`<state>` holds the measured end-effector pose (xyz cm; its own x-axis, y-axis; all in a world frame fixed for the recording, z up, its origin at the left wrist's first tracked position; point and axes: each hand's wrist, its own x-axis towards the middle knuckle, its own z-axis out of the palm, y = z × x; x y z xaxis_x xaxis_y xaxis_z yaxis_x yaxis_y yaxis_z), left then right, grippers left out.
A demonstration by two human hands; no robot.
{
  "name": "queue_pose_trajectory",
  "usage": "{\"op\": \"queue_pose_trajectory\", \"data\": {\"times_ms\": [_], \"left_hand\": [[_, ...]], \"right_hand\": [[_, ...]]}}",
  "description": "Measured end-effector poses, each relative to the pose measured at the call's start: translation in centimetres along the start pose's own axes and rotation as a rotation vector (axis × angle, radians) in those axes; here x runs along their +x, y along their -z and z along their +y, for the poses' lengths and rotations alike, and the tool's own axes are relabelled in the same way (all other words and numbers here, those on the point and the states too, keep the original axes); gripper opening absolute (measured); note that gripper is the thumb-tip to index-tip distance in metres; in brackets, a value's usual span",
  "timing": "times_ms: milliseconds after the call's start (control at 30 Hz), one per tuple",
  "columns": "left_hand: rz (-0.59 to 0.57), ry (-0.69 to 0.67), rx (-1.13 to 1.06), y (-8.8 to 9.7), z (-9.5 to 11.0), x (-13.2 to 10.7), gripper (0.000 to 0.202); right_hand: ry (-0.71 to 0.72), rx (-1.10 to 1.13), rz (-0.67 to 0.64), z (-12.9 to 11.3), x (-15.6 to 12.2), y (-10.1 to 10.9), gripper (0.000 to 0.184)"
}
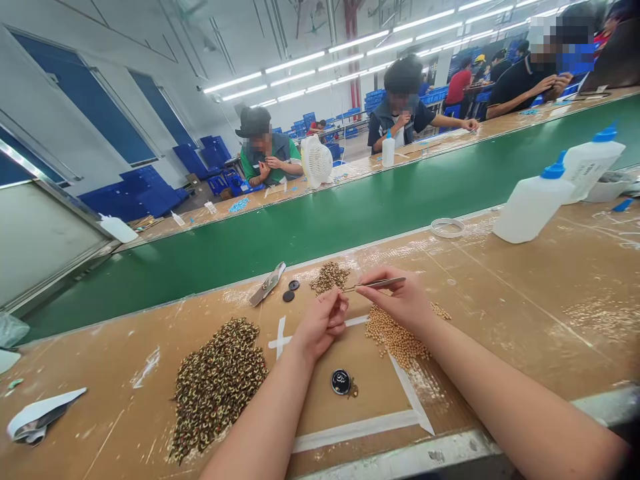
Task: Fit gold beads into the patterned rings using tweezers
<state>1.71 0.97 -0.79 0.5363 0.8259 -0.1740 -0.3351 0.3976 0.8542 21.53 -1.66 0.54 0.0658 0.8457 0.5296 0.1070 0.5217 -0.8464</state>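
Note:
My right hand (400, 300) grips a slim silver metal tool (383, 283) with a narrow tip that points left. The tip meets the closed fingertips of my left hand (323, 323); whatever is pinched there is too small to make out. Under my right hand lies a heap of small tan beads (395, 337). Just beyond my left fingers is a small pile of brown and gold pieces (330, 277). To the left of my left forearm spreads a large heap of dark and cream pieces (220, 380). A small round dish of black liquid (341, 381) sits between my forearms.
White tape (357, 430) marks the brown tabletop. Two black discs (289, 295) lie beside a folded strip (269, 283). White bottles with blue caps (533, 203) and a tape ring (447, 228) stand at right. Beyond runs a green belt (320, 227), with several people seated across it.

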Motion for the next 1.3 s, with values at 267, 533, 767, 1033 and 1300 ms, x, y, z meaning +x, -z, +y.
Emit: {"op": "queue_pose_trajectory", "data": {"times_ms": [267,533,767,1033,1300], "left_hand": [[0.031,0.002,0.006,0.2,-0.2,0.1,0.041],[0.022,0.015,-0.005,0.0,0.1,0.1,0.041],[0.04,0.032,-0.021,0.0,0.1,0.2,0.042],[0.036,0.071,-0.024,-0.1,0.1,0.4,0.049],[0.372,-0.434,0.618,0.2,0.8,-0.3,0.047]], "right_hand": [[0.254,-0.017,-0.053,-0.5,-0.1,-0.3,0.004],[0.252,-0.038,-0.08,-0.5,-0.3,-0.4,0.005],[-0.037,0.082,-0.001,0.3,-0.4,-0.8,0.016],[-0.388,0.375,0.073,0.8,0.5,-1.1,0.035],[-0.458,0.418,-0.047,1.2,0.1,-0.4,0.036]]}}
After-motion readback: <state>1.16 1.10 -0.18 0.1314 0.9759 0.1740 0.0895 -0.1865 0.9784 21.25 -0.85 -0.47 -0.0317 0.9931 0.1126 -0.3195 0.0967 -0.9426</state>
